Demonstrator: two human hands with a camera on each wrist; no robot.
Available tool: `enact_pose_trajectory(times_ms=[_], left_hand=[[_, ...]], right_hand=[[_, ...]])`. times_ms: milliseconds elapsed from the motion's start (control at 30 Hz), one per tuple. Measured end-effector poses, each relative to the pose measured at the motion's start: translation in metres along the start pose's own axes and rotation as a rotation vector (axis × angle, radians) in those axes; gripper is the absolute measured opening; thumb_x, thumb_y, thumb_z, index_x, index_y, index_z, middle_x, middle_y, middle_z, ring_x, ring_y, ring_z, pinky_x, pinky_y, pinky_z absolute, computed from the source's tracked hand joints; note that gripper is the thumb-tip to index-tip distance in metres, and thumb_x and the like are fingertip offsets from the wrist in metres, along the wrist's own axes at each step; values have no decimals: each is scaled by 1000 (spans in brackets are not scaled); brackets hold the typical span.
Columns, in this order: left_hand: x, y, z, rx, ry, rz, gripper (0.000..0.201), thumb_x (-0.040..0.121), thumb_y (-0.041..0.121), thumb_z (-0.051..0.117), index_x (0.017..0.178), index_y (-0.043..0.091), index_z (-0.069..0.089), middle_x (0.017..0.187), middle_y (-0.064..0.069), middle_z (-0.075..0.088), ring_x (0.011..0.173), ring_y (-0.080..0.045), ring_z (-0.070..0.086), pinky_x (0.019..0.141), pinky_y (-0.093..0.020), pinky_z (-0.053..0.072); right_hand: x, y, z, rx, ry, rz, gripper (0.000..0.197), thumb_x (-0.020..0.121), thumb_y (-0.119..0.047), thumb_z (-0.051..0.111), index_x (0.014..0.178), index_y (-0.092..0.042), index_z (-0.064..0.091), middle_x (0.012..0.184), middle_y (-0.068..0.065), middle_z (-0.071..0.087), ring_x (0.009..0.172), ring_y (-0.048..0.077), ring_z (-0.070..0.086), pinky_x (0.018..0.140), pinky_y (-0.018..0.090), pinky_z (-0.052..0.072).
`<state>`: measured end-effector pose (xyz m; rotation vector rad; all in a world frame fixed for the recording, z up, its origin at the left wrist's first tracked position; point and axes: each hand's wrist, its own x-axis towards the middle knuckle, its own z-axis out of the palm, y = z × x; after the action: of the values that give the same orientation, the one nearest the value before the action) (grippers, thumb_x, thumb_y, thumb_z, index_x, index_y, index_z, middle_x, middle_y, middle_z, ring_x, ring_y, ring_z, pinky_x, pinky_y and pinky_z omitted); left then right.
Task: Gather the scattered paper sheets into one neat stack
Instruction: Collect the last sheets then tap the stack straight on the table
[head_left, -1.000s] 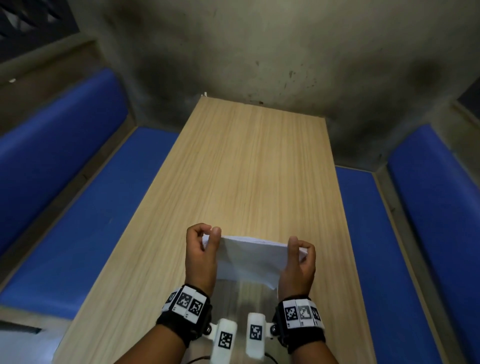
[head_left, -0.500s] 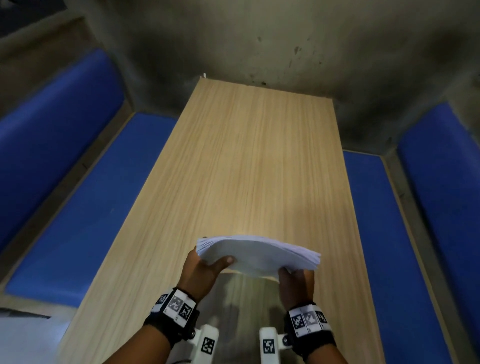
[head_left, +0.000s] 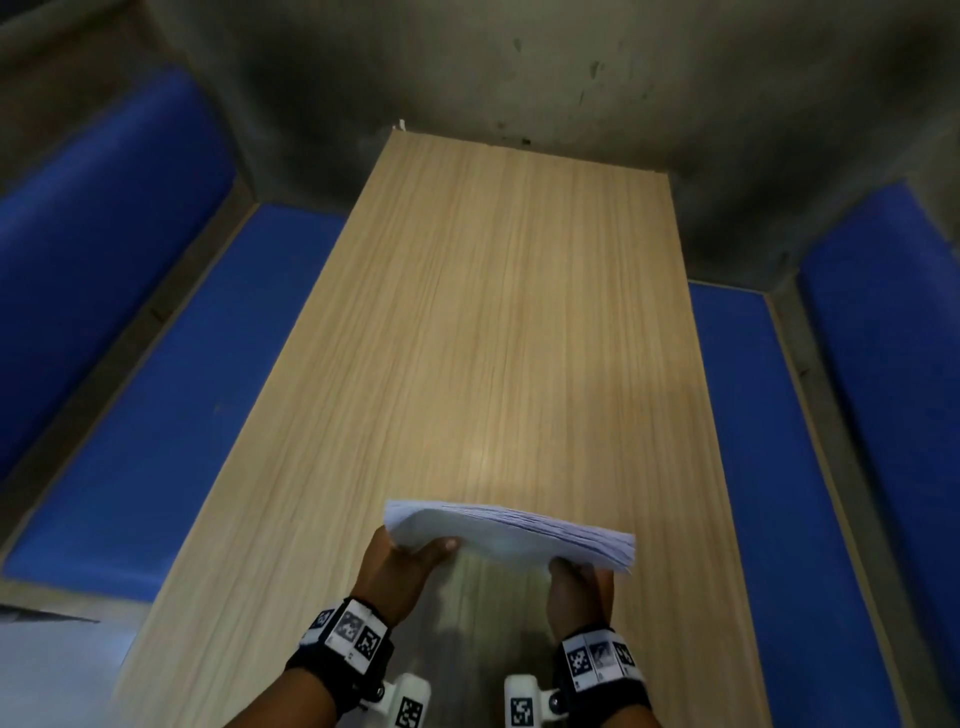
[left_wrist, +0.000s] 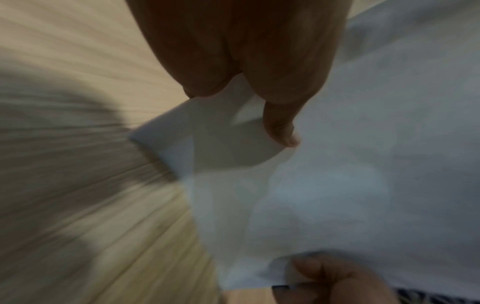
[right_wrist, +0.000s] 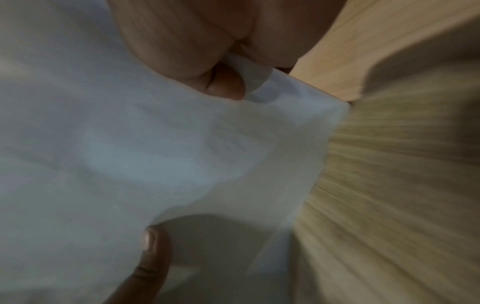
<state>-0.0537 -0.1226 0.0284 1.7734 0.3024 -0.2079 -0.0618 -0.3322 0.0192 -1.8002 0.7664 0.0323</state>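
A stack of white paper sheets (head_left: 511, 532) is held above the near end of the wooden table (head_left: 493, 322). My left hand (head_left: 402, 564) grips its left corner, thumb against the side facing me. My right hand (head_left: 579, 584) grips the lower right corner. The stack tilts, its far edge fanned slightly. In the left wrist view the paper (left_wrist: 337, 164) fills the right side, pinched between fingers (left_wrist: 280, 123) and thumb. In the right wrist view the paper (right_wrist: 130, 154) is pinched the same way, thumb (right_wrist: 153, 253) on its face.
Blue padded benches (head_left: 182, 395) run along both sides of the long table, the right one (head_left: 748, 467) close by. A stained concrete wall (head_left: 519, 67) stands at the table's far end.
The stack went from upright on its edge to tilted nearly flat, and both hands shifted their grip to hold it from below at the near corners.
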Motion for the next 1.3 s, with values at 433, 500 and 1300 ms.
enact_pose_trajectory(times_ms=[433, 500, 1300], left_hand=[[33, -13, -1, 176, -113, -217, 38, 95, 12, 54, 131, 15, 41, 116, -2, 60, 108, -25, 60, 87, -30, 44], [35, -22, 6, 241, -98, -244, 38, 97, 7, 50, 133, 10, 39, 115, -5, 56, 105, -26, 57, 85, -28, 41], [46, -54, -8, 640, -171, -134, 32, 101, 22, 46, 131, 13, 57, 116, -5, 55, 102, -14, 54, 81, -15, 37]], right_hand=[[23, -6, -7, -184, -224, 86, 43, 82, 13, 40, 112, -17, 43, 97, 5, 61, 75, 14, 57, 57, 18, 42], [25, 5, 0, -232, -209, 113, 42, 83, 12, 42, 115, -15, 46, 94, 2, 61, 76, 13, 58, 61, 17, 43], [39, 52, 2, -465, -209, 107, 44, 93, -10, 54, 137, -11, 50, 128, 9, 55, 120, 25, 55, 104, 24, 38]])
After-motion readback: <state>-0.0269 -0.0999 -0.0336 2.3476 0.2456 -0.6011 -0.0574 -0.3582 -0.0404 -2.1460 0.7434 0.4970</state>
